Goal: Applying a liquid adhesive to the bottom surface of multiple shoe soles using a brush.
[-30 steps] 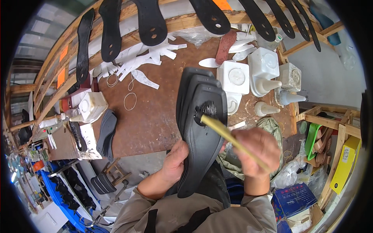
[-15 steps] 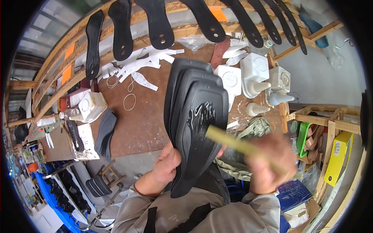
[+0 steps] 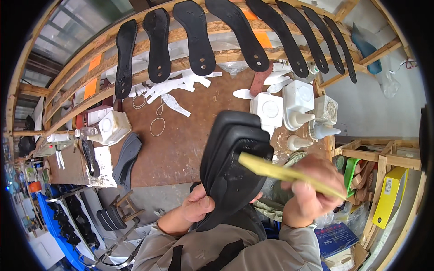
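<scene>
My left hand grips a fanned stack of black shoe soles by its left edge near the narrow end, with fingertips showing at the right edge. The soles overlap, their broad ends stepped and pointing away from me. On the top sole is a dark, wet-looking shiny film. My right hand is closed around a flat yellow stick. The stick's left end lies over the broad part of the top sole; whether it touches is hard to tell.
Several black soles lie across a wooden rack above the brown table. White square bottles and nozzle caps stand at right. White strips, another bottle and grey soles are at left.
The sole stack has tipped, its broad ends now lower in view. The stick's tip has shifted toward the broad end, and the glossy streaks there look more spread. The rack appears lower.
</scene>
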Motion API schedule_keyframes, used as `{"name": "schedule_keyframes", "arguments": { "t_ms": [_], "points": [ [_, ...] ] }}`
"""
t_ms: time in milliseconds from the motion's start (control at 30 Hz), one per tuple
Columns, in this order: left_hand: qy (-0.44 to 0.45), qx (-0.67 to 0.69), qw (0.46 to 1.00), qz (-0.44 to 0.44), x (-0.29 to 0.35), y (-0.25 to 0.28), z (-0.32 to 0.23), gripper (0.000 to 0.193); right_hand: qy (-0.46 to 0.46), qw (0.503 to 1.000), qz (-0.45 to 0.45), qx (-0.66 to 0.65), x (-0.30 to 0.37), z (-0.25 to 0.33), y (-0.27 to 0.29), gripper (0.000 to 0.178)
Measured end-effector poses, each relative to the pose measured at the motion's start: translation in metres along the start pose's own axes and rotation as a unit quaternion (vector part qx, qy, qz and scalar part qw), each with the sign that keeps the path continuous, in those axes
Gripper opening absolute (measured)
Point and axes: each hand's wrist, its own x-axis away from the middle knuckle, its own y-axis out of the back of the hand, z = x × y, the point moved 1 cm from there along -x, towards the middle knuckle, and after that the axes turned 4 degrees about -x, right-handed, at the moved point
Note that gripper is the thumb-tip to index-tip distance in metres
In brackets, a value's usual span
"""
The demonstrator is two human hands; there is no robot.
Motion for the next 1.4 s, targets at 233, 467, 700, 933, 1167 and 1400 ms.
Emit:
{"name": "schedule_keyframes", "arguments": {
  "t_ms": [233, 467, 700, 933, 1167, 1400],
  "points": [
    [0.014, -0.019, 0.999, -0.037, -0.004, 0.003, 0.003, 0.093, 0.008, 0.998, -0.050, 0.039, 0.026, 0.006, -0.005, 0.015],
    [-0.066, -0.098, 0.975, -0.188, 0.012, 0.032, 0.030, 0.084, 0.013, 0.997, 0.035, -0.069, 0.059, 0.004, 0.016, 0.019],
    [-0.102, -0.068, 0.978, -0.170, 0.001, 0.020, 0.020, 0.076, -0.101, 0.979, -0.174, -0.020, 0.050, 0.008, 0.022, 0.020],
    [-0.039, -0.015, 0.997, -0.068, -0.019, -0.006, 0.004, 0.092, -0.113, 0.960, -0.237, 0.097, -0.016, -0.003, -0.005, 0.014],
    [-0.066, -0.049, 0.992, -0.098, -0.016, -0.003, 0.003, 0.091, -0.120, 0.976, -0.152, 0.100, 0.022, 0.004, 0.009, 0.011],
    [-0.057, -0.081, 0.994, -0.044, -0.011, 0.014, 0.013, 0.091, -0.052, 0.997, -0.062, -0.014, 0.029, 0.005, 0.002, 0.016]
  ]
}}
